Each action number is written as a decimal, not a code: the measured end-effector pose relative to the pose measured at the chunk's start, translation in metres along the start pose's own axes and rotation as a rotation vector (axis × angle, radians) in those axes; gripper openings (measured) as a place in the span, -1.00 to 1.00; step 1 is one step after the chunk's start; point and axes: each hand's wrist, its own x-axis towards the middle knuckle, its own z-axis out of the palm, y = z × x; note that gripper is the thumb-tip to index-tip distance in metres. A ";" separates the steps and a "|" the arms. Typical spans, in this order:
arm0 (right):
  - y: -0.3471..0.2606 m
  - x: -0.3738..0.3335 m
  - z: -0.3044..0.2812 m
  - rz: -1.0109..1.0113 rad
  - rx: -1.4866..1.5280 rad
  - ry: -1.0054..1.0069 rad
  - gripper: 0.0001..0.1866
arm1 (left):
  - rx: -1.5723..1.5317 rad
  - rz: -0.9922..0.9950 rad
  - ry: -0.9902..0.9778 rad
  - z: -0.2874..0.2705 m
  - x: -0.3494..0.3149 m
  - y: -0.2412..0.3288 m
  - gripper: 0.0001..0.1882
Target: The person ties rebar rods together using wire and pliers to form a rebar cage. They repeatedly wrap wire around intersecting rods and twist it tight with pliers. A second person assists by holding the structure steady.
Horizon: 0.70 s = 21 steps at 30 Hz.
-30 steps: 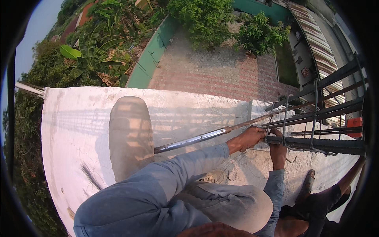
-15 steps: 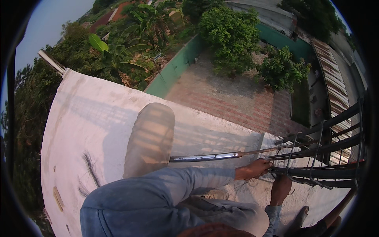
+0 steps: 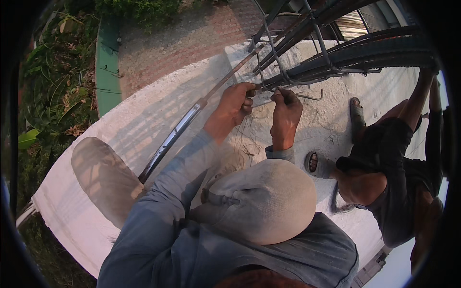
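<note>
A cage of dark ribbed steel bars (image 3: 355, 57) with thin wire stirrups slants in from the upper right. At its near end my left hand (image 3: 233, 108) is closed, thumb and forefinger pinched by the lowest bar's tip. My right hand (image 3: 286, 115) pinches just beside it, at a stirrup corner. What either pinch holds is too small to make out. Thin dark wires (image 3: 247, 149) trail below my left hand. A bent rod end (image 3: 312, 97) sticks out past my right fingers. Left of my hands, a shiny metal tube (image 3: 175, 134) with a rusty rod runs up to the cage.
I crouch on a pale concrete slab (image 3: 201, 72), my knees close to my arms. Beyond its edge, a paved yard (image 3: 168, 45) and a green wall (image 3: 108, 67) lie lower down. At right another person in dark clothes (image 3: 379, 158) has an arm up at the cage.
My view has turned to the right, so the cage and both hands appear nearer the middle. The other person shows more fully. Both hands stay at the cage's near end.
</note>
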 end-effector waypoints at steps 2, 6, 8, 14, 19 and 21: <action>0.001 -0.010 0.011 0.009 0.062 0.064 -0.79 | -0.005 0.000 -0.001 0.004 -0.003 0.003 -0.86; -0.006 -0.034 0.032 0.011 0.097 0.124 -0.79 | 0.165 0.153 0.034 0.018 -0.016 -0.002 -0.86; -0.009 -0.039 0.041 0.024 0.121 0.173 -0.75 | 0.258 0.187 0.032 0.018 -0.024 -0.003 -0.84; -0.021 -0.024 -0.003 0.197 0.134 -0.051 -0.72 | 0.075 0.024 -0.025 0.002 -0.018 0.007 -0.76; -0.003 -0.020 0.009 0.091 0.024 -0.009 -0.82 | -0.096 -0.102 -0.115 -0.003 -0.015 0.005 -0.74; 0.001 -0.027 0.022 0.113 0.046 0.072 -0.81 | -0.099 -0.054 -0.096 0.004 -0.019 -0.003 -0.74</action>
